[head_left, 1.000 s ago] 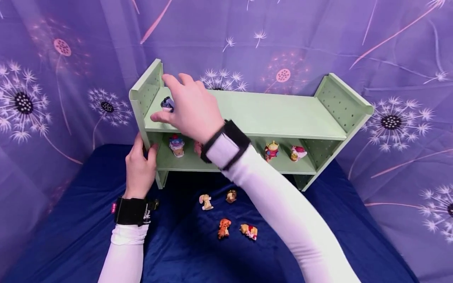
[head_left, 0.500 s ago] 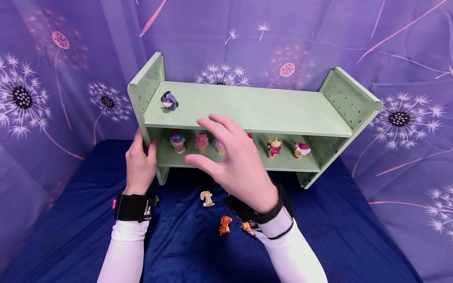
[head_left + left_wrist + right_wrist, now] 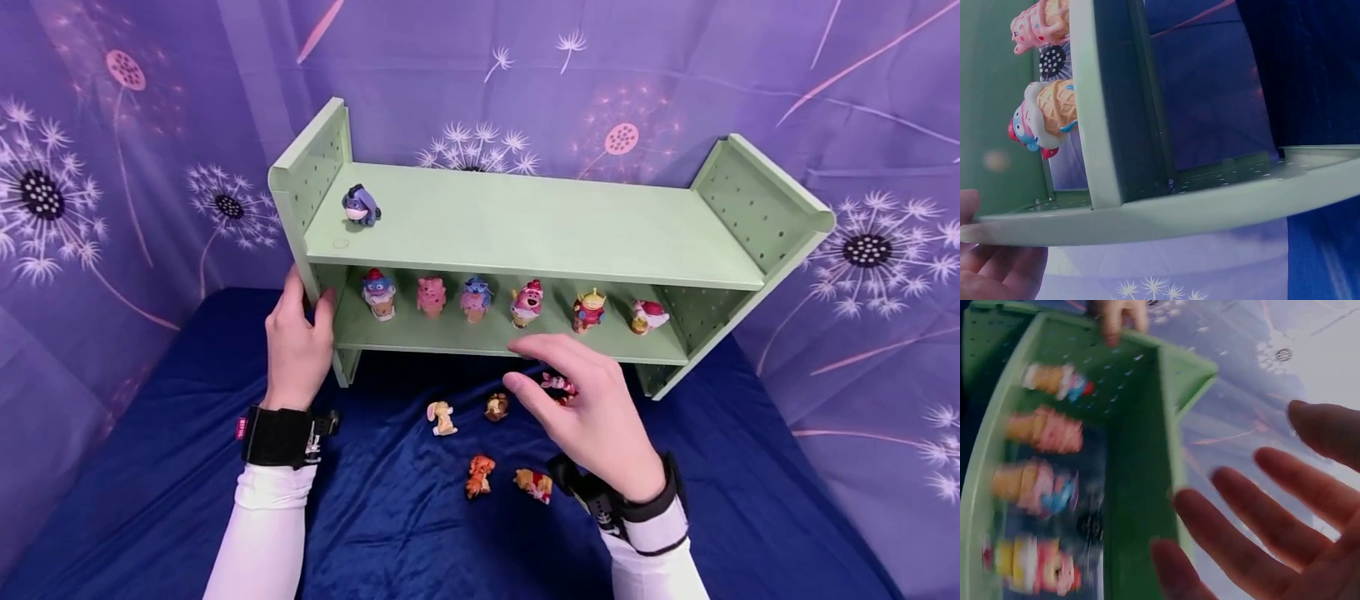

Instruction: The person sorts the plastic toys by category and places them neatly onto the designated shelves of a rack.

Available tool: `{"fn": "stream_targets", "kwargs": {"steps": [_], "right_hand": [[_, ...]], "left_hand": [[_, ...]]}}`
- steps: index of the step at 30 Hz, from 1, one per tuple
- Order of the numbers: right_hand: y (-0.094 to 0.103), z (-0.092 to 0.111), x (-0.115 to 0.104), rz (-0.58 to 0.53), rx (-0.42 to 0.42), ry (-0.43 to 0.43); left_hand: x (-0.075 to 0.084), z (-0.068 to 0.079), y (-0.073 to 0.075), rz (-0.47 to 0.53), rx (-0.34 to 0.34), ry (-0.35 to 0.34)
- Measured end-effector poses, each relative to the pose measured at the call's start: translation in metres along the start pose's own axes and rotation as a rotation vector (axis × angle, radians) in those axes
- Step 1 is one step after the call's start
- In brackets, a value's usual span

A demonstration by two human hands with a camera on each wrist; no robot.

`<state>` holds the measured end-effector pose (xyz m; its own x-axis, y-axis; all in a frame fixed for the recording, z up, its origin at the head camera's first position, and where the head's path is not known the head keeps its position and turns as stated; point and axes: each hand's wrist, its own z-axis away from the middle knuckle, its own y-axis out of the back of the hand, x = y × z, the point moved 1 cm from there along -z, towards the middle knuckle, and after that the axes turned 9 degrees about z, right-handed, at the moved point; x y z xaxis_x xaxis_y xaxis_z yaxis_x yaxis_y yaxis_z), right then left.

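My left hand [image 3: 300,350] grips the front edge of the left side panel of a pale green shelf [image 3: 540,221]. In the left wrist view its thumb and fingers [image 3: 1004,269] lie on either side of that panel. My right hand [image 3: 592,408] hovers in front of the lower board with fingers apart, holding nothing. Below and behind it lie a pink figurine [image 3: 558,385], partly covered by the hand, and a brown owl-like figurine [image 3: 496,407]. A blue-grey donkey figurine [image 3: 362,206] sits at the left of the top board.
Several ice-cream-cone figurines, among them a pink one [image 3: 431,297], stand in a row on the lower board, with a three-eyed figurine [image 3: 588,310] towards the right. On the blue cloth [image 3: 390,517] lie a rabbit [image 3: 442,418], a tiger [image 3: 480,476] and a yellow bear [image 3: 533,484].
My right hand has drawn back from beside the donkey figurine, down and to the right, uncovering the row on the lower board. The left hand keeps its hold on the panel.
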<state>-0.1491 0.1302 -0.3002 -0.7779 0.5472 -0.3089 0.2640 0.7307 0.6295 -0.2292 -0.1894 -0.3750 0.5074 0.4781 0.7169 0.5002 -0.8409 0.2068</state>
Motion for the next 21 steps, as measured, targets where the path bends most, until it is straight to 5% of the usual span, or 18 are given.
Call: {"fn": "stream_targets", "kwargs": {"steps": [12, 21], "right_hand": [[0.021, 0.016, 0.037, 0.064, -0.18, -0.102], [0.02, 0.02, 0.043, 0.035, -0.246, -0.127]], "left_hand": [[0.003, 0.0, -0.001, -0.014, -0.002, 0.002], [-0.001, 0.001, -0.002, -0.015, 0.005, -0.007]]}}
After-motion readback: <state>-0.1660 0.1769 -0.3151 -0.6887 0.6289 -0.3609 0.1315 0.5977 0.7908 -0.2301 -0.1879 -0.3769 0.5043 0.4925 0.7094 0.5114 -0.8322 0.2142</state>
